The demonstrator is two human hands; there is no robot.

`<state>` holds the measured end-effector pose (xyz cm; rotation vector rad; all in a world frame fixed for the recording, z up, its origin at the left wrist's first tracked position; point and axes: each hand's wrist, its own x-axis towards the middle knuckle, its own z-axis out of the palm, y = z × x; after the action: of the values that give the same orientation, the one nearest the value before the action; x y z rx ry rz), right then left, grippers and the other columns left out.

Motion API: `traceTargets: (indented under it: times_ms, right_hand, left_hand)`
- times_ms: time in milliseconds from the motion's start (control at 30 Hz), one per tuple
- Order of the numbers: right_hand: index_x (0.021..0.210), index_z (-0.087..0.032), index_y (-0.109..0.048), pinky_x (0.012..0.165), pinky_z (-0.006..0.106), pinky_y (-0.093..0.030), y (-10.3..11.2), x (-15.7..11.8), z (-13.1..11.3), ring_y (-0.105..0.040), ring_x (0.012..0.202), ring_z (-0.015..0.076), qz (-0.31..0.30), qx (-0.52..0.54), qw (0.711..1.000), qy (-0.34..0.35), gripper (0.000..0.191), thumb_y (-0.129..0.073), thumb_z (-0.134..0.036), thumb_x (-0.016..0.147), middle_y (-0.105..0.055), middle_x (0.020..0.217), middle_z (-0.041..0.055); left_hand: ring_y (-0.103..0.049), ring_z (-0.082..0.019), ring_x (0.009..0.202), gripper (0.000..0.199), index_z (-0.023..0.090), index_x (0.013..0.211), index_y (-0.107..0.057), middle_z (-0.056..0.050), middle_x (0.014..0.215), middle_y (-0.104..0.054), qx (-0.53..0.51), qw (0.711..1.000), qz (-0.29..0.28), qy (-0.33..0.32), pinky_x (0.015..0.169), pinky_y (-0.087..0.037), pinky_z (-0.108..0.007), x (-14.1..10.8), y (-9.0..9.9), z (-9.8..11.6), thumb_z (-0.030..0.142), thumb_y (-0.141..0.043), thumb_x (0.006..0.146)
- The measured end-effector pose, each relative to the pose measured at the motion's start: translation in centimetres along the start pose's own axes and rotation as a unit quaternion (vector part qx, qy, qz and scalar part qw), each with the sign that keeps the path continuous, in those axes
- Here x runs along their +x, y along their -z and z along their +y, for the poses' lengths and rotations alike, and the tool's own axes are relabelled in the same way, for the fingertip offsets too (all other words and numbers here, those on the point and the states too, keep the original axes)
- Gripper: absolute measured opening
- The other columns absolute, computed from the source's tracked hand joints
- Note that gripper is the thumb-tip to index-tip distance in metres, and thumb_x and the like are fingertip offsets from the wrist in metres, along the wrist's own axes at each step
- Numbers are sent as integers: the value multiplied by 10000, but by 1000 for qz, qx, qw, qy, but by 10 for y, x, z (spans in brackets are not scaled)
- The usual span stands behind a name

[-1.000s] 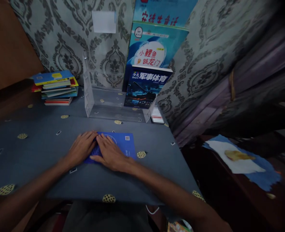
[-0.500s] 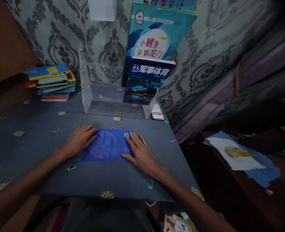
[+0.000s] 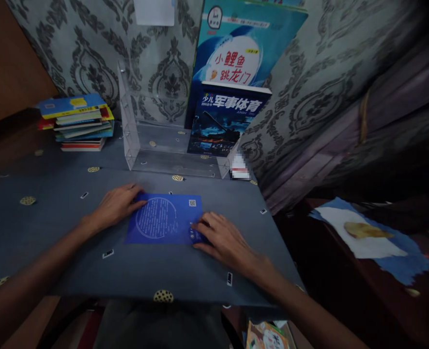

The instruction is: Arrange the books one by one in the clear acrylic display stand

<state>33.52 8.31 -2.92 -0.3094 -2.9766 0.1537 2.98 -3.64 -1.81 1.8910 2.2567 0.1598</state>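
A blue printed card (image 3: pixel 180 220) lies flat on the cloth-covered table (image 3: pixel 134 276), with a white circle of text on its left part and a small square code at the upper right. My left hand (image 3: pixel 118 206) rests at its upper left edge, thumb over the card and the other fingers stretched out just beyond it. At the right edge is my right hand (image 3: pixel 223 237), its fingers bent and thumb apart, fingertips touching the card's lower right part. Neither hand is closed round the card.
Behind the card stands a clear plastic rack (image 3: pixel 178 162). A dark blue book (image 3: pixel 229 121) leans in it, before a taller teal book (image 3: pixel 251 39). Several books form a stack (image 3: pixel 84 123) at the left. A side surface at right bears a blue and white cloth (image 3: pixel 348 237).
My right hand has slid down and right along the card, its fingers now more bent, uncovering the square code. My left hand stays at the left edge, fingers slightly shifted. The view has shifted slightly.
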Motion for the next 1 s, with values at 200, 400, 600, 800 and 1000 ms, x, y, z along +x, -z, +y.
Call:
traceTargets:
  times_ms: [200,400,600,800,1000]
  right_hand:
    - [1031,-184,-643,661,272,-439,7,10,3,-634,883,199,-59,-61,993,-77,110,-590,-267,982,-678,962,64]
    - [1120,-204,-636,736,255,-439,3,53,22,-651,982,187,-75,-40,987,-134,201,-455,-245,1041,-702,1059,80]
    - [1125,-178,-656,824,307,-503,5,56,13,-674,1016,228,-54,9,982,-179,224,-463,-243,1031,-710,1075,100]
    - [1431,-152,-493,1168,460,-393,-24,31,-37,-414,1438,278,29,117,992,-37,501,-544,-385,991,-455,1534,169]
    - [1535,-71,-329,1212,551,-311,-43,6,-20,-241,1516,319,6,81,993,-82,721,-515,-495,982,-321,1592,243]
  left_hand:
    - [-627,-242,809,319,210,956,-628,-65,919,-683,-14,999,-37,24,640,-396,-317,-6,12,2,501,-506,912]
    - [-609,-182,725,315,212,769,-632,-3,768,-670,-138,971,-190,-42,638,-383,-281,-35,12,33,492,-568,898]
    - [-626,-218,832,214,211,923,-620,-34,915,-676,-59,989,-100,-90,716,-448,-325,-39,-5,59,420,-575,937]
    - [-432,-269,1400,414,197,1397,-426,-139,1475,-504,-98,975,29,-199,1126,-395,-449,-14,-29,54,359,-437,1017]
    - [-290,-260,1503,558,203,1527,-305,-135,1592,-387,-62,979,-15,-195,1211,-275,-481,2,-35,46,462,-370,1037]
